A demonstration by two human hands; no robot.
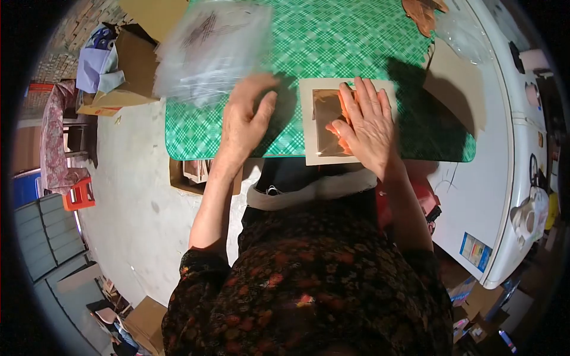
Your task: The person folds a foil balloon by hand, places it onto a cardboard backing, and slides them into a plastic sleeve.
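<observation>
My right hand [371,121] lies flat with fingers stretched out on a shiny copper-coloured square sheet [325,127]. Crumpled orange material [343,144] shows at the edge of the palm and between thumb and fingers; most of it is hidden under the hand. Beneath the sheet is a beige square board [307,113], resting at the table's near edge. My left hand [244,115] hovers over the tablecloth left of the board, thumb apart from the bent fingers, nothing seen in it. The fingertips are blurred. Just beyond it is a blurred stack of clear plastic sleeves [208,56].
A green checked tablecloth [332,35] covers the table. Brown crumpled foil [421,16] and a clear plastic bag [466,37] lie at the far right. An open cardboard box [133,65] stands left; another box [184,181] sits below the table edge. A white appliance [493,207] is at right.
</observation>
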